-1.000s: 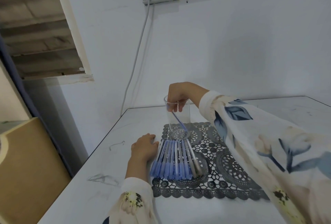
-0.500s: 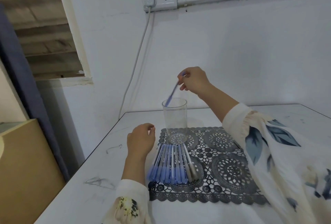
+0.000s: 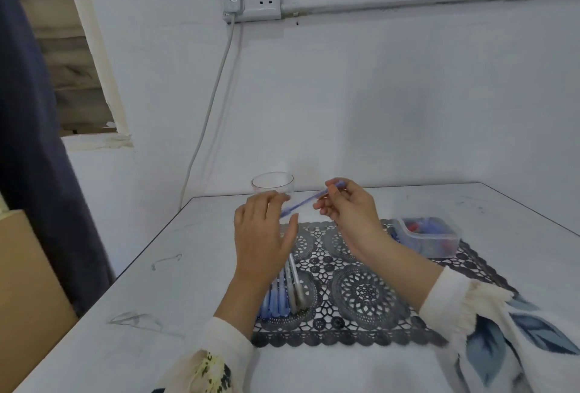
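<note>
A person's right hand [image 3: 348, 207] pinches the upper end of a blue pen [image 3: 309, 201] between thumb and fingertips, holding it in the air above the far edge of a dark lace placemat [image 3: 361, 298]. The pen slants down toward 8 o'clock, where its lower end meets the left hand [image 3: 263, 229]. That hand's thumb and fingers bracket the tip, though motion blur hides whether they close on it. Just behind the left hand, at 12 o'clock, a clear glass tumbler [image 3: 272, 183] stands upright at the mat's far left corner. Below the left wrist, at 6 o'clock, a row of blue-capped pens [image 3: 284, 292] lies side by side on the mat. A lidless plastic container [image 3: 430, 235] of small blue and red items sits at 3 o'clock from the right hand, on the mat's far right corner. All rest on a white table [image 3: 157, 298].
</note>
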`<state>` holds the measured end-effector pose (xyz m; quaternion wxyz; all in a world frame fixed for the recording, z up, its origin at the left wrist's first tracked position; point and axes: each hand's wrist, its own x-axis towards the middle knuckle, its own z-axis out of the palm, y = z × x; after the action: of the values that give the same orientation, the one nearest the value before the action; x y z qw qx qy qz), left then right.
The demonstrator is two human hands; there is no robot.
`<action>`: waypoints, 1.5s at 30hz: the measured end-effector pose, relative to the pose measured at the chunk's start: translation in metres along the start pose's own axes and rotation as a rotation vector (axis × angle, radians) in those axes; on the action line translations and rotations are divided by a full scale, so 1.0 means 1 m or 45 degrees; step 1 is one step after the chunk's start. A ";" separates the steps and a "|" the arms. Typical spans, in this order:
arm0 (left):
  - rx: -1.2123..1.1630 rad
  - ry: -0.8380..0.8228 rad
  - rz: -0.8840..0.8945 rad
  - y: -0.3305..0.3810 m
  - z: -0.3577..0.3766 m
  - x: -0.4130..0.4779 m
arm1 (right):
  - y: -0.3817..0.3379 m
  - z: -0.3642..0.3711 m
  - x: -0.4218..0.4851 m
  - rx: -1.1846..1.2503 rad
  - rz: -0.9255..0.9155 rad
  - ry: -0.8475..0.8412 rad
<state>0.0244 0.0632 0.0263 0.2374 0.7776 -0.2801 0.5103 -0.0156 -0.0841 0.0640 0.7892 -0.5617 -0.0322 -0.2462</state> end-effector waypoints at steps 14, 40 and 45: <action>-0.031 -0.340 0.209 0.012 0.020 -0.020 | 0.022 -0.086 -0.017 -0.539 0.001 -0.200; -0.212 -1.033 -0.587 0.046 0.010 -0.015 | 0.031 -0.105 -0.004 -1.885 -1.338 -0.444; -0.223 -0.962 -0.602 0.047 0.008 -0.015 | 0.032 -0.107 -0.003 -1.823 -1.248 -0.478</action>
<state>-0.0073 0.0262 0.0136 0.2936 0.9289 -0.2038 0.0970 -0.0282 -0.1713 -0.0042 0.0361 -0.8748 -0.2363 -0.4213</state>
